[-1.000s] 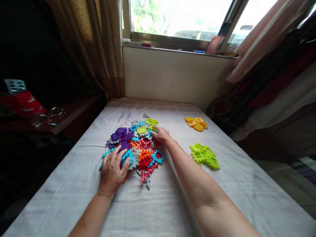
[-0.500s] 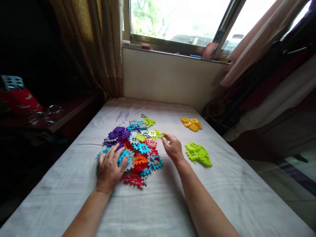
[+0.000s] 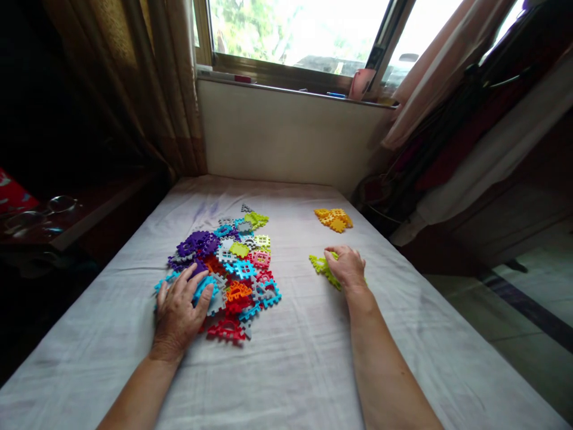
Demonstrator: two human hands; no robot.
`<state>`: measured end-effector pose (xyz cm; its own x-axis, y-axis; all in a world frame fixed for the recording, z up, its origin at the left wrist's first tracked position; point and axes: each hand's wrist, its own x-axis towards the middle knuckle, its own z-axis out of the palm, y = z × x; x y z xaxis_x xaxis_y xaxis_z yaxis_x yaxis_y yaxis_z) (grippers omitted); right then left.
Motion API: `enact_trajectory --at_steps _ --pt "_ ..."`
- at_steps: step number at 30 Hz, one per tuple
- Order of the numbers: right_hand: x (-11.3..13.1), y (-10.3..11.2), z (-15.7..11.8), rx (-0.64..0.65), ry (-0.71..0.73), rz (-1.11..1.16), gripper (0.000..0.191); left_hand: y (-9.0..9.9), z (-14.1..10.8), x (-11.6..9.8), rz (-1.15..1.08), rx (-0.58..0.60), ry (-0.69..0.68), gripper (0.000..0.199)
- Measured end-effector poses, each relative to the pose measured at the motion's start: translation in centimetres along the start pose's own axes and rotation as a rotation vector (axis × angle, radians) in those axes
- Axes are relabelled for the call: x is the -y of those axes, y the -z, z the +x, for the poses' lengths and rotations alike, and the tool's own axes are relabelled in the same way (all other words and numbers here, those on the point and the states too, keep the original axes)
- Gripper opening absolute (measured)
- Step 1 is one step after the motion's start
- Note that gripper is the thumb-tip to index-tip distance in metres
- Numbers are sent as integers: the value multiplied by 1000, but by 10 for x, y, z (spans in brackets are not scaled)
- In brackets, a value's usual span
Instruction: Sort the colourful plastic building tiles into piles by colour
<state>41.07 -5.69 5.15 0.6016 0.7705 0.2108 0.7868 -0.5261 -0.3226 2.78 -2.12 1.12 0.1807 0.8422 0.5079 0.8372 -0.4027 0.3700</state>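
Left hand [image 3: 179, 307] spread palm-down, fingers over blue pieces [image 3: 206, 289] at the near-left side of the mixed pile [image 3: 243, 269]. Right hand [image 3: 342, 266] curled over the lime pieces [image 3: 320, 264], fingers down at them; can't tell if it's pinching one. Mixed pile sits between the hands, mostly right of left hand, on the white sheet [image 3: 286, 364]. Purple pieces [image 3: 199, 243] just beyond left fingertips, red piece [image 3: 227, 329] right of left wrist. Yellow pieces [image 3: 335, 220] past right hand, apart from it. Glasses [image 3: 61, 204] far out left of left hand.
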Motion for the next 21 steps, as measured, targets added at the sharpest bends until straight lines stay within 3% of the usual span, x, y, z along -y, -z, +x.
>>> enact_trajectory --at_steps 3,5,9,13,17,21 --pt "11 -2 -4 -69 44 -3 30 0 0 0 2 4 -3 42" --pt "26 -7 -8 -42 136 43 29 0 0 -1 3 12 -2 42" --pt "76 -30 -7 130 421 109 30 0 -1 -1 3 16 -2 43" --pt "119 -47 10 293 519 3 39 -1 -1 0 -7 19 2 42" --pt "130 -49 22 408 557 -82 31 -1 -1 -1 -20 13 14 41" --pt "122 -48 11 352 541 -106 25 -1 -1 -1 -26 24 15 42"
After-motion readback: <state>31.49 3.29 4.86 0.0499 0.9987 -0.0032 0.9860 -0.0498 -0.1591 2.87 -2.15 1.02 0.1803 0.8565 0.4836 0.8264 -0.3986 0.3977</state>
